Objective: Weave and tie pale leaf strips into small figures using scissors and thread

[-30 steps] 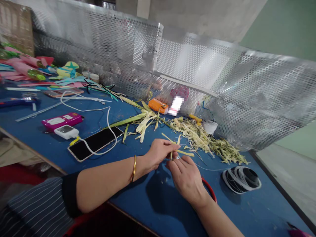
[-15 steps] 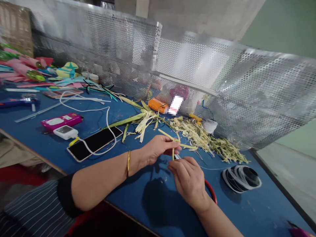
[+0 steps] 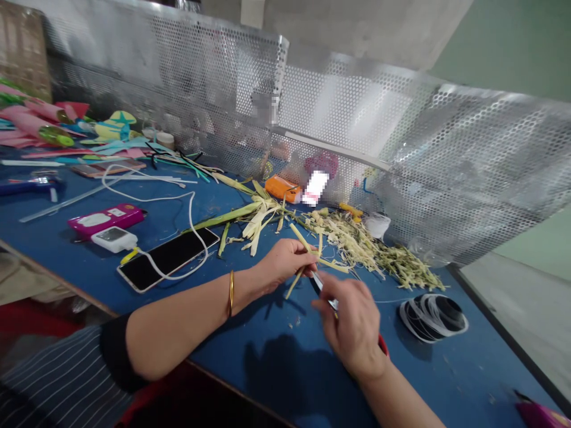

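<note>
Crosswise, pale strips (image 3: 300, 236) jut from the pinching left hand (image 3: 286, 261); right hand (image 3: 354, 321) grips scissors (image 3: 317, 282).

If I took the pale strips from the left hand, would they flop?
Probably not much: the pale strips jut fairly straight from the left hand. They look thin, so they're likely light, and might crease if squeezed.

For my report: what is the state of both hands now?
Left hand: closed, pinching pale yellow-green plant strips.
Right hand: closed, holding red-handled metal scissors.
</note>
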A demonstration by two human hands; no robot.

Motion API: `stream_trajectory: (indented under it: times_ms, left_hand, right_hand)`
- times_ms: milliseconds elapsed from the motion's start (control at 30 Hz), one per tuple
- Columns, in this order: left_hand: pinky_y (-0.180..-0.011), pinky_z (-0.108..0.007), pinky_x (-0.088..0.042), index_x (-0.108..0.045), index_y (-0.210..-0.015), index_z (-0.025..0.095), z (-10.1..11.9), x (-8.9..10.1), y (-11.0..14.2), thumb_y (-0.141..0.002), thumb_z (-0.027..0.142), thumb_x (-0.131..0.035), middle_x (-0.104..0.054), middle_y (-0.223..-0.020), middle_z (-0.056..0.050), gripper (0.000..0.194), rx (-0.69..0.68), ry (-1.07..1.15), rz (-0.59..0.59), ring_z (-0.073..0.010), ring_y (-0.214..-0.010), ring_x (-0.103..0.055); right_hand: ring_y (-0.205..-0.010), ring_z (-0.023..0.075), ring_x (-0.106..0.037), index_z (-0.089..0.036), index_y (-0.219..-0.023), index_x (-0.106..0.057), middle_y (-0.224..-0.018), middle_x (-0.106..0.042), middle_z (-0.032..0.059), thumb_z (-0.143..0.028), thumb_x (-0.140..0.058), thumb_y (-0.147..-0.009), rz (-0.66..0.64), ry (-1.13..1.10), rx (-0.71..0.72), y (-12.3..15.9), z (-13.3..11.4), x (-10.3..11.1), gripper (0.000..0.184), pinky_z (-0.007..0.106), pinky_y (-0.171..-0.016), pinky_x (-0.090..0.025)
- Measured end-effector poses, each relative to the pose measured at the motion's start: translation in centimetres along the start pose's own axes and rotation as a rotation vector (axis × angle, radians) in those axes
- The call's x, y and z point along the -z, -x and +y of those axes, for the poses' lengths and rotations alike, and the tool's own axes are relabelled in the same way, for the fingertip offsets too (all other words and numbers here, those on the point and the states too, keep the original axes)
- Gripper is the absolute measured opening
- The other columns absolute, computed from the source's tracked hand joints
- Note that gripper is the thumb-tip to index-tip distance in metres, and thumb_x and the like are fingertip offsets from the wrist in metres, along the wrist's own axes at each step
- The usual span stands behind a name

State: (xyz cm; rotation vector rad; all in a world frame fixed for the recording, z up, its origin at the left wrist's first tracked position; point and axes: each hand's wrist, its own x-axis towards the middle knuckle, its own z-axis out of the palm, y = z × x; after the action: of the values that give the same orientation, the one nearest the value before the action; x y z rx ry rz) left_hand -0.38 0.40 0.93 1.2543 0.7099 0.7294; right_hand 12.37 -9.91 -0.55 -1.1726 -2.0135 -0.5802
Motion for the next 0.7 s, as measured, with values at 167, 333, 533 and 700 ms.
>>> stream_trajectory:
  times_ms: [167,333,533,700]
  left_hand:
    - [-0.057,-0.024,-0.042,-0.063,-0.071,0.013,0.2,0.3,0.0,-0.08,0.022,-0.061,-0.06,-0.061,0.0,0.013,-0.028,-0.142,-0.07,-0.0092,-0.055,-0.054]
    - [-0.051,-0.023,-0.035,-0.066,-0.09,0.013,-0.5,0.2,-0.2,-0.073,0.029,-0.069,-0.052,-0.057,0.005,0.023,-0.018,-0.141,-0.085,-0.0087,-0.051,-0.046]
    - [-0.052,-0.022,-0.028,-0.069,-0.08,0.012,-0.2,0.1,-0.3,-0.068,0.021,-0.072,-0.053,-0.057,0.005,0.016,-0.07,-0.118,0.008,-0.007,-0.053,-0.039]
    - [-0.052,-0.023,-0.028,-0.07,-0.084,0.012,0.2,0.5,-0.5,-0.071,0.019,-0.068,-0.058,-0.062,0.003,0.015,-0.051,-0.116,-0.004,-0.0065,-0.053,-0.04]
  right_hand:
    - [-0.075,0.0221,-0.06,-0.019,-0.095,-0.06,-0.082,-0.066,0.0076,-0.03,-0.044,-0.097,-0.119,0.239,-0.284,-0.2,2.0,0.0,0.019,0.032,-0.071,-0.039]
    - [-0.05,0.0157,-0.048,-0.022,-0.067,-0.047,-0.05,-0.05,-0.0022,-0.025,-0.038,-0.099,-0.223,0.203,-0.248,0.2,1.7,-1.0,0.034,0.028,-0.059,-0.031]
    - [-0.05,0.0133,-0.042,-0.021,-0.062,-0.041,-0.052,-0.043,-0.0035,-0.022,-0.04,-0.098,-0.201,0.043,-0.251,-0.2,0.5,-0.3,0.035,0.028,-0.061,-0.031]
    - [-0.056,0.0139,-0.045,-0.02,-0.06,-0.051,-0.054,-0.047,-0.0014,-0.036,-0.041,-0.096,-0.231,-0.291,-0.455,-0.4,0.8,0.0,0.04,0.029,-0.062,-0.033]
